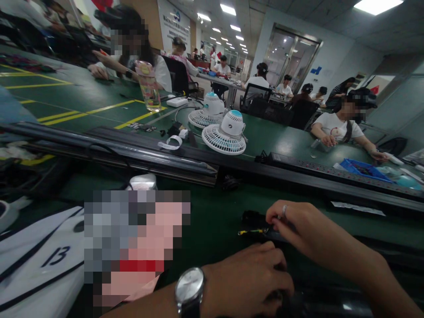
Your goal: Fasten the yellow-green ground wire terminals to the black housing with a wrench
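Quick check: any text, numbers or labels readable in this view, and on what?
"13" on the white garment.
Wall sign: too blurred to read.
White label: too small to read.
Watch dial: nothing legible.

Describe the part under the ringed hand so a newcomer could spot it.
Start at the green bench, on the near side of the long black rail crossing it. The right hand, wearing a ring, touches a small black part. Its short yellow wire, poking out left, marks it out.
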Action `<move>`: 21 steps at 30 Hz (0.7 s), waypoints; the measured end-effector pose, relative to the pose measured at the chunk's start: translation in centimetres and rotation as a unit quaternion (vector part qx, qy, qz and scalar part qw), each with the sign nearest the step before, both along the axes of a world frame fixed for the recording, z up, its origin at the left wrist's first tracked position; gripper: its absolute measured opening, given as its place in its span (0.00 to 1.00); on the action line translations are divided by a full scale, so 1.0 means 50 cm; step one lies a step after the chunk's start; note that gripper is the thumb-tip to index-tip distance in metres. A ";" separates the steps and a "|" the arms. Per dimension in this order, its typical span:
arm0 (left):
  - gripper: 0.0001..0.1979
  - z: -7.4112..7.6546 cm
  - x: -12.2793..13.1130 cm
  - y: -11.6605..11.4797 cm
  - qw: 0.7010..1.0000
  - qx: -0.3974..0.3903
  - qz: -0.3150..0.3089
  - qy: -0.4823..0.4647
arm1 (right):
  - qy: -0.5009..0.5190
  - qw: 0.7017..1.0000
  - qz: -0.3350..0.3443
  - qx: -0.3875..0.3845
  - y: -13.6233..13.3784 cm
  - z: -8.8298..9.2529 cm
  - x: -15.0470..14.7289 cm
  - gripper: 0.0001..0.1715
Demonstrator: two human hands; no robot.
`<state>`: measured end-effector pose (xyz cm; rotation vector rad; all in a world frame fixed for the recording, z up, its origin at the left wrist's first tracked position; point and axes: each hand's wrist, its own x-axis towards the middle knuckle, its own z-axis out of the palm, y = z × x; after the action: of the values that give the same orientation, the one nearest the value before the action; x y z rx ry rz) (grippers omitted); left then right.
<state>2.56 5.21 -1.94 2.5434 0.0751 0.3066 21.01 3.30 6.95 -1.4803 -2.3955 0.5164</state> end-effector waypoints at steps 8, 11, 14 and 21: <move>0.10 0.000 0.000 0.002 1.000 -0.012 -0.002 -0.005 | -0.027 0.999 0.014 -0.015 -0.014 0.000 0.003 0.16; 0.10 -0.001 0.000 0.002 1.000 -0.009 -0.006 -0.002 | -0.031 0.999 0.025 -0.012 -0.016 0.003 0.008 0.21; 0.09 -0.002 0.001 0.003 1.000 -0.011 -0.002 -0.010 | -0.029 0.999 0.025 -0.019 -0.016 0.007 0.011 0.21; 0.09 -0.001 0.001 0.002 1.000 -0.016 -0.001 -0.012 | -0.033 0.999 0.023 -0.009 -0.022 0.004 0.025 0.23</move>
<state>2.58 5.29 -2.01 2.5080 0.0680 0.3325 22.25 2.21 7.14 -1.4751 -2.4871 0.5069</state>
